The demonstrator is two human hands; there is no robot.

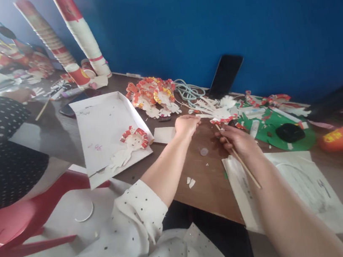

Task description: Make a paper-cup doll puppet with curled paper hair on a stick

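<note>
Beyond the left grip [187, 125], pinching a strip [208, 115], finished-looking figures [150, 95] are lying; the right grip [238, 138] is clasping a stick [243, 165] beside a seemingly incomplete cutout [223, 115].

Blue wall [160, 28], brown table [202, 196], red chair [6, 222]

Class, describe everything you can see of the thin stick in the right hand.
The thin stick is straight, pale tan and plain, and looks wooden. The person's right hand holds it nearer its upper end and hides part of its length. It slants, the longer bare part running down past the wrist, where it shows partly against white paper. Its upper end reaches the red-edged paper cutout in this view; whether the two are joined cannot be told.
</note>
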